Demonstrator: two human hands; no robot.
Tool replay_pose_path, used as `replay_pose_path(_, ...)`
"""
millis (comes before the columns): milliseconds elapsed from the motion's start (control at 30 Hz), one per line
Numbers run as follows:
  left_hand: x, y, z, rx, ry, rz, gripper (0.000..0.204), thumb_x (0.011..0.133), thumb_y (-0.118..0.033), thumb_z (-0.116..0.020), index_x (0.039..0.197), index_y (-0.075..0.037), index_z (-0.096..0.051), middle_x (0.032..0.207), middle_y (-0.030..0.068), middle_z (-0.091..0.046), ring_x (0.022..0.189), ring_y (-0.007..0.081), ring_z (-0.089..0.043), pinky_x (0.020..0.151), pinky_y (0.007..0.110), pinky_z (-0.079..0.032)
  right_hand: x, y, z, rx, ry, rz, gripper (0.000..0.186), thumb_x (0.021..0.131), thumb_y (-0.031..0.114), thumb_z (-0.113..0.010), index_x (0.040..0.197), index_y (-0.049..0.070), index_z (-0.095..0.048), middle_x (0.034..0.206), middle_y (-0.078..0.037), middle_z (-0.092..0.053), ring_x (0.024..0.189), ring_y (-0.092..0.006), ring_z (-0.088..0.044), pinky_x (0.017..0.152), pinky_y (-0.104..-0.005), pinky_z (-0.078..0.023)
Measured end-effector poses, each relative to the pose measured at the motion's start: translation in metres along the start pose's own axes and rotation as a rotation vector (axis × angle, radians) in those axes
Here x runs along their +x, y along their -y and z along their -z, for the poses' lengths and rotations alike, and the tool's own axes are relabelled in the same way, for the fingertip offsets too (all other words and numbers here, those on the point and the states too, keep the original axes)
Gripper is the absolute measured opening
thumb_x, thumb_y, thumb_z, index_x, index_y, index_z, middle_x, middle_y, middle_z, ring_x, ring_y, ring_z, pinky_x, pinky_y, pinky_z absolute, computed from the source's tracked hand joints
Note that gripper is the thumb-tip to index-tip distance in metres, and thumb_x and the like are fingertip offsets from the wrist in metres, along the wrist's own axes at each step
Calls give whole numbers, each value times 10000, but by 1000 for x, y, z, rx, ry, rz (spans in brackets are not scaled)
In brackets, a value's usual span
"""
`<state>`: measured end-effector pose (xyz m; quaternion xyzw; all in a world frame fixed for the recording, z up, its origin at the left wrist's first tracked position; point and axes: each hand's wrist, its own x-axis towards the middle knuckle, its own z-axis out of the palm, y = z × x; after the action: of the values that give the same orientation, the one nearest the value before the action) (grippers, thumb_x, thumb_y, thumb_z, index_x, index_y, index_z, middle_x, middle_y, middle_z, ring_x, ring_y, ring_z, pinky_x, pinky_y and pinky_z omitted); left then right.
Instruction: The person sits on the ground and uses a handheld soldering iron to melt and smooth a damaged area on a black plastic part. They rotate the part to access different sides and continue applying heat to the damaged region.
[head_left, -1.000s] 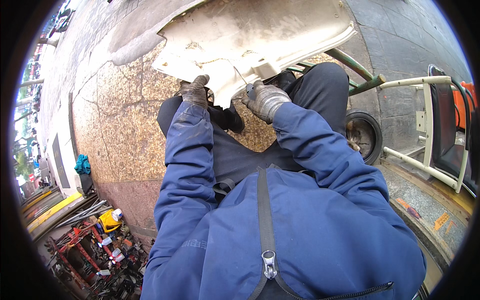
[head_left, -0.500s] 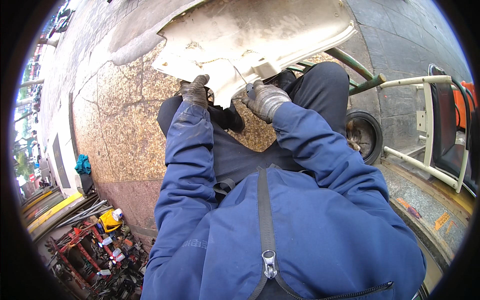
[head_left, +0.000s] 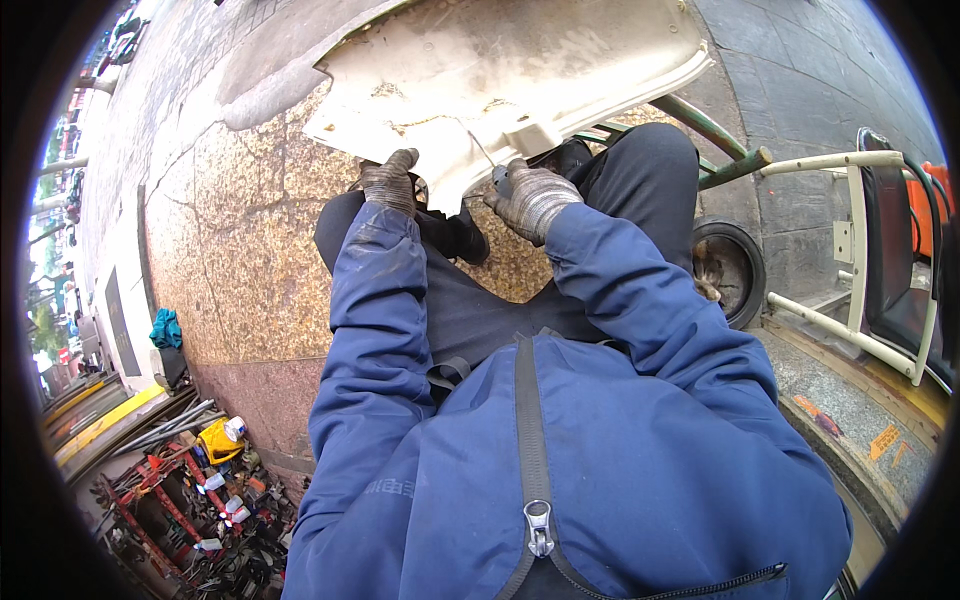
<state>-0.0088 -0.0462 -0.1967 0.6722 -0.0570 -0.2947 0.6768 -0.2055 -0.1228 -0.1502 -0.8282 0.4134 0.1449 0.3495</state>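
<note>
A large off-white moulded panel [head_left: 560, 85], dirty and scuffed, lies in front of my knees. My left hand [head_left: 390, 183], in a grey knit work glove, is closed on the panel's near left edge, thumb on top. My right hand [head_left: 537, 200], gloved alike, is wrapped round the dark handle of a thin-shafted hand tool [head_left: 480, 146]. The tool's metal shaft slants up and left over the panel, its end near a rough line on the surface. Whether the tip touches cannot be made out.
Green metal bars [head_left: 735, 168] support the panel's right side. A black tyre [head_left: 748, 275] lies by my right knee, with a cream-framed chair [head_left: 855, 260] beyond. Tools and parts fill a red rack [head_left: 170, 505] at lower left, beside a yellow container [head_left: 218, 441].
The tool in my right hand has shifted very slightly at its shaft. Both hands and the panel stay where they were.
</note>
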Motion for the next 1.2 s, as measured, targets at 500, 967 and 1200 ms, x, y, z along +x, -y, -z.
replay_pose_path(500, -3, -3, -2, 9, -20, 27, 487, 685, 97, -661, 1148, 36, -521, 992, 148, -622, 852, 304, -637, 743, 416, -549, 4, -3, -3, -3, 2, 22, 685, 873, 519, -551, 1268, -37, -487, 1077, -281, -639, 1052, -398, -613, 917, -451, -480)
replay_pose_path(967, 1, 1, 0, -20, -3, -7, 525, 702, 93, -657, 1186, 46, -459, 1010, 177, -603, 863, 330, -642, 725, 432, -565, 1, 2, 4, -12, 21, -11, 576, 878, 444, -567, 1238, -3, -515, 1140, -240, -638, 1085, -364, -613, 932, -443, -478)
replay_pose_path(1200, 9, 8, 4, 32, -26, -26, 532, 702, 96, -668, 1190, 51, -461, 1024, 186, -605, 873, 328, -641, 724, 429, -566, 0, 5, 5, -19, 26, -6, 567, 884, 444, -555, 1242, 5, -520, 1157, -232, -635, 1096, -363, -609, 932, -443, -478)
